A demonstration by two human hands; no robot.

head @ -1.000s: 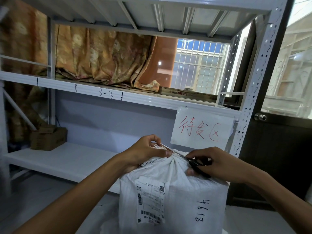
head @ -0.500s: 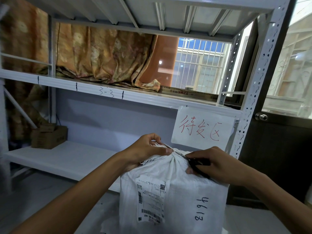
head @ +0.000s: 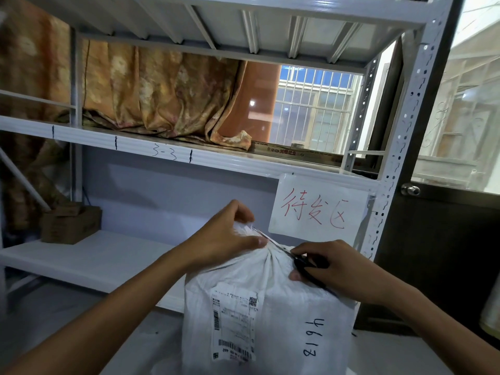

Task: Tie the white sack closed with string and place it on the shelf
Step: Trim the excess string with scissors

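The white sack (head: 267,320) stood upright directly below both hands, its gathered neck between them. The left hand (head: 224,239) was closed around the bunched top of the sack, thumb and fingers pinched on the loose fabric above the neck. The right hand (head: 341,269) was closed on the black handles of a pair of scissors (head: 295,259), whose blades pointed up and left across the neck toward the left thumb; whether the blades were touching string could not be told. A shipping label (head: 234,323) faced the camera below the left hand, and handwritten digits ran down the sack below the right hand. Behind and below the left forearm lay the lower shelf (head: 89,258) of a white metal rack, bare near the hands, with a cardboard box (head: 71,224) at its far left end, well apart from the sack. Just above the right hand a white sign (head: 319,209) with red characters hung from the upper shelf edge (head: 151,151). A patterned curtain (head: 162,96) draped onto that upper shelf above the left hand. A dark door (head: 438,253) with a round knob stood to the right of the right hand.
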